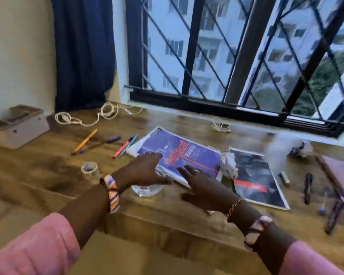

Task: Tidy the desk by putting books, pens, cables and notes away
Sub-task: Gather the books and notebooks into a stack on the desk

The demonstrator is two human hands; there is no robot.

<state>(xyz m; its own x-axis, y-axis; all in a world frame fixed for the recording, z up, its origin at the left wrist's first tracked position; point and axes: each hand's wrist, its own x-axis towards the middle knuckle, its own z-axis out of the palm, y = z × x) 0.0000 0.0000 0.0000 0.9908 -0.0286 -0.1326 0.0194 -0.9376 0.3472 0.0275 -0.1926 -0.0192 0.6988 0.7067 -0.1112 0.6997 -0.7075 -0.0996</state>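
Both hands, left (145, 169) and right (199, 181), rest flat with fingers extended on a purple magazine (179, 153) at the wooden counter's (48, 169) centre, pens (125, 145) seemingly scattered just left.

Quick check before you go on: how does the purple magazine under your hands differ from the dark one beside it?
The purple magazine has a purple cover with orange lettering; the dark magazine is mostly black with a red band. Both hands, left and right, lie on the purple one; no hand touches the dark one. A crumpled paper lies where the two meet. Both lie flat on the wooden desk, at an angle.
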